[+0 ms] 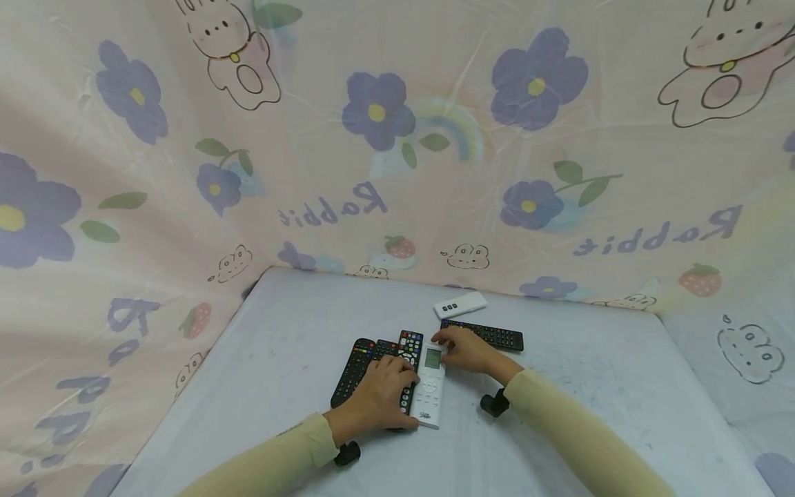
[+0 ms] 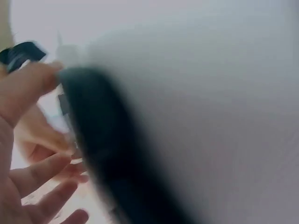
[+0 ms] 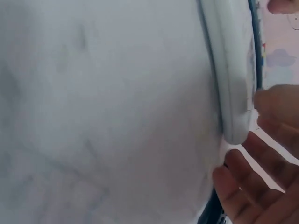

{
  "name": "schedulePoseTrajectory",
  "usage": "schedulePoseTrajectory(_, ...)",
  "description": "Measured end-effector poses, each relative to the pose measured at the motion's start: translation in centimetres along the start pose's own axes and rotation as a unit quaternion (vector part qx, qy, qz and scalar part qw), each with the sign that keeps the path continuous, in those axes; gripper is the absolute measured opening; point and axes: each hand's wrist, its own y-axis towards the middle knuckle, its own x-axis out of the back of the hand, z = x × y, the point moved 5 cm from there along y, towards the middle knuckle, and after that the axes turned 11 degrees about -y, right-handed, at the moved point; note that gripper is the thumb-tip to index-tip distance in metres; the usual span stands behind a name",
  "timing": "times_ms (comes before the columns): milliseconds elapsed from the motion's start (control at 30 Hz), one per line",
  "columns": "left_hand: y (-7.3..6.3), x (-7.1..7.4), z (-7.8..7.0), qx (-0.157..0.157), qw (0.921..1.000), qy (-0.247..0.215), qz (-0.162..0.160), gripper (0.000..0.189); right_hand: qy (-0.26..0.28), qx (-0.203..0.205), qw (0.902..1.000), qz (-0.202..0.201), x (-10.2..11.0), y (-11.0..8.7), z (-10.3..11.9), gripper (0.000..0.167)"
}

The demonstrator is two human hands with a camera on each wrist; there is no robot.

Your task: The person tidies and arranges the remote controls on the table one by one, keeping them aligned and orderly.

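Note:
A white remote [image 1: 428,386] with a small display lies beside a black remote [image 1: 410,339] with a white button ring. Left of these are a partly covered black remote [image 1: 386,346] and a long black remote [image 1: 352,371]. My left hand [image 1: 379,397] lies over the black ones, its thumb by the white remote's near end. At that remote's far end, my right hand [image 1: 467,351] touches it with loosely bent fingers. The right wrist view shows the white remote's rounded end [image 3: 233,107] beside my thumb and fingertips. A dark remote edge [image 2: 107,140] blurs past my left fingers [image 2: 46,177].
Behind my right hand lies another black remote [image 1: 503,337], partly covered by it. A small white remote [image 1: 461,304] with several dark buttons sits farther back. The white-covered table [image 1: 298,310] meets a patterned cloth [image 1: 435,186] at its back and sides.

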Motion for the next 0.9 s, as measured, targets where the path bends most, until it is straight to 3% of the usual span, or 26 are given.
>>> schedulePoseTrajectory(367, 2.9, 4.0, 0.6, 0.011, 0.9986, -0.045, -0.024, 0.064, -0.005, -0.005, 0.995, -0.099, 1.9, -2.3, -1.5, 0.031)
schedulePoseTrajectory(600, 6.0, 3.8, 1.5, 0.021, 0.9947, -0.1, -0.008, 0.05, -0.011, -0.021, 0.9921, -0.123, 3.5, -3.6, -4.2, 0.028)
schedulePoseTrajectory(900, 9.9, 2.4, 2.7, 0.064, 0.9831, -0.169, 0.029, 0.049, -0.033, -0.061, 0.9843, -0.162, 4.9, -5.5, -7.8, 0.029)
